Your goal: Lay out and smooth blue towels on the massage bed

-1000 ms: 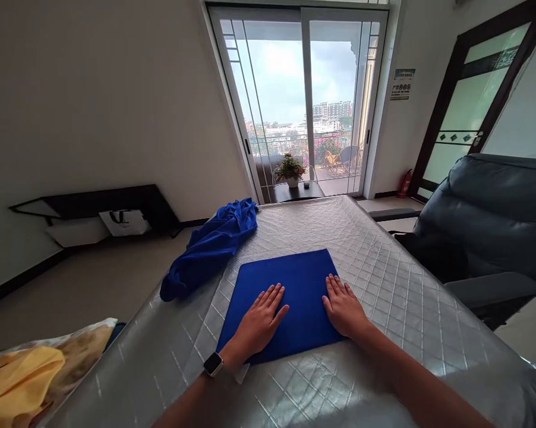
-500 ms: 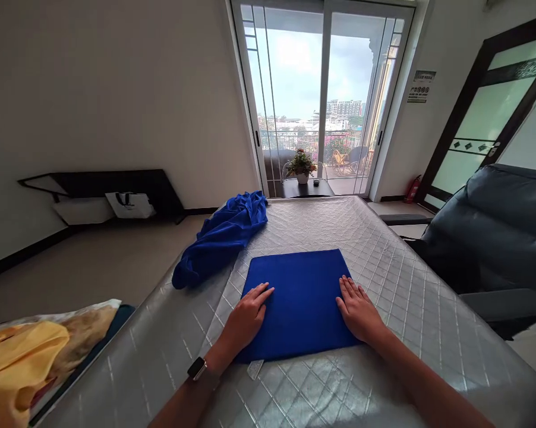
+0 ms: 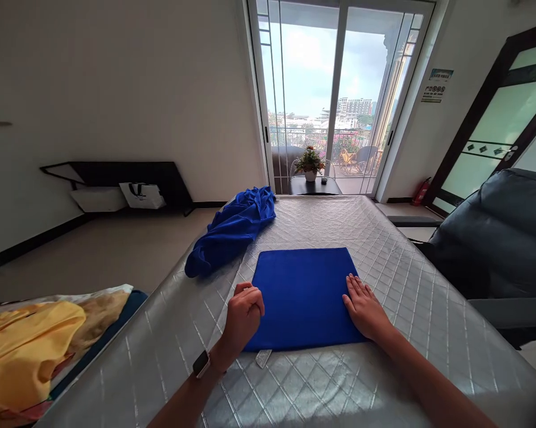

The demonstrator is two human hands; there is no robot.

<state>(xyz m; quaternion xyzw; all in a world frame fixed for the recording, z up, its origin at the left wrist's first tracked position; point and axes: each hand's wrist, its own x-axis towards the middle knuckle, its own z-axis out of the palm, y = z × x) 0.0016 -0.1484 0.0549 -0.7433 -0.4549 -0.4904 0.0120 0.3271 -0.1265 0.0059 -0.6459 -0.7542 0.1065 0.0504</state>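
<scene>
In what looks like a smoothing step, the flat blue cloth (image 3: 306,297) lies on the silver quilted surface (image 3: 312,386), right hand (image 3: 366,306) laid open on its right edge, left hand (image 3: 243,315) curled, whether pinching unclear, the next move likely needing even pressure.

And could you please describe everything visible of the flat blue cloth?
The flat blue cloth, a plain, smooth rectangle, apparently folded, lies on a silvery quilted surface. A pale tag shows at its near-left corner. The right hand lies on its right edge; whether the curled left hand touches it is unclear.
</scene>
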